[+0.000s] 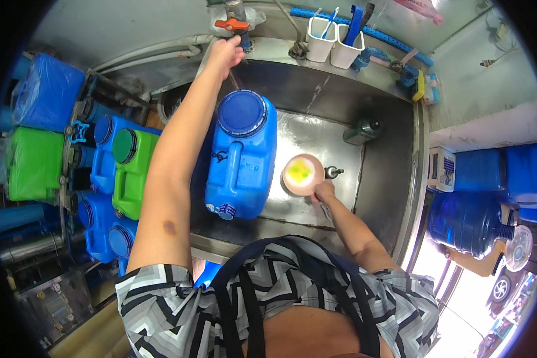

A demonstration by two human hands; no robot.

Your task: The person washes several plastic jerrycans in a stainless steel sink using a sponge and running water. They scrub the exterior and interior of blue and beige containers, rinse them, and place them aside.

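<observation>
My left hand (226, 53) is stretched to the back of the sink, beside the blue pipe of a tap with an orange valve lever (232, 24). Its fingers are partly curled; whether they grip the pipe is unclear. A thin stream of water (235, 80) shows just below that hand. In my right hand (324, 191) is the handle of a pink dipper (314, 179), held over the sink floor. Something pale and yellow-green (300, 171) lies inside the dipper. Between my arms stands a blue plastic water jug (239, 165) with its dark blue cap on.
A dark green bottle (362, 130) and a metal fitting (334, 172) are in the steel sink (385, 179). White brush holders (322, 42) stand on its back ledge. Blue and green jugs (134, 170) crowd the left. A large clear-blue bottle (465, 223) lies at right.
</observation>
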